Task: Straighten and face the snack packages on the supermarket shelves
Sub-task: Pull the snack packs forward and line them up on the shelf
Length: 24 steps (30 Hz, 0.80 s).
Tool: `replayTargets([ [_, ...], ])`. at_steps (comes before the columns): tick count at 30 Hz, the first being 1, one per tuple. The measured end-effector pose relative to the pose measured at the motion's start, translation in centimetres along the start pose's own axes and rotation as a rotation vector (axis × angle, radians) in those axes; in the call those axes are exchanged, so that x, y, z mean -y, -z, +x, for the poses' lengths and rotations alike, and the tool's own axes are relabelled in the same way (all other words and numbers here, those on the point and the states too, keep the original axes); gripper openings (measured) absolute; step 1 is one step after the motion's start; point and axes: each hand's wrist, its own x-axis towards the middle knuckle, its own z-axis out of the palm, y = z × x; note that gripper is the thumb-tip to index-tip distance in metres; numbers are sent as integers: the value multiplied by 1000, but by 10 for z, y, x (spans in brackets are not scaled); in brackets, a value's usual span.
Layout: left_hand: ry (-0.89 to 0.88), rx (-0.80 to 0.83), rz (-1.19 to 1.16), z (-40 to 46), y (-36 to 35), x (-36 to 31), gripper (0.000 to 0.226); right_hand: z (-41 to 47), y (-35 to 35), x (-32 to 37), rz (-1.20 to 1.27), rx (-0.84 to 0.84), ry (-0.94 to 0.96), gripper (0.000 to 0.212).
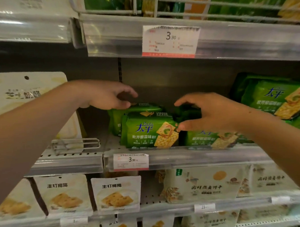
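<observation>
Squaring up the front green cracker pack (146,131) on the middle shelf (201,155) is the step in hand, as I read it. Right hand (214,113) pinches the crimped end seal of that pack between thumb and curled fingers; left hand (107,96) sits just above the rear pack (136,108) behind it, fingers loosely curled, contact unclear, nothing clearly held

To do it well: hold by the pack body rather than the seal so it doesn't twist, steady the rear pack with the left hand, bring the front face flush with the shelf lip, logo upright. Neighbouring pack (212,137) to the right lies low behind the lip and probably needs the same

Writing: front pack reads "Pacific" over 太平, with a line of Chinese flavour text I can't read reliably. Price tag (130,161) below it shows 3.90; upper price tag (170,40) also 3.90. White pouches (116,194) on the lower shelf read 生打椰椰. Further right, stacked green packs (274,98) carry 太平 too
</observation>
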Motion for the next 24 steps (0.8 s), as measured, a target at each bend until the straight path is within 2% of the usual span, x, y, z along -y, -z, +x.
replayTargets([
  [1,25,-13,-48,-3,1,-3,25,-3,6,-8,-2,35,-38,81],
  [2,45,-1,-78,-5,0,-7,29,-6,12,-15,-15,91,-76,91],
  [5,14,120,-7,0,-11,-18,87,-9,18,-29,-72,303,-163,116],
  [7,-34,155,58,5,-19,-26,100,-7,14,-34,-90,357,-169,120],
  [11,-72,137,29,11,-26,-36,81,-3,7,-37,-85,249,-162,112],
  [13,-87,125,5,12,-29,-39,79,-4,6,-39,-80,210,-153,109],
  [18,-119,109,-38,13,-34,-46,65,-5,4,-46,-76,186,-117,108],
  [24,-102,141,-2,9,-35,-50,71,-4,1,-49,-70,183,-110,108],
])
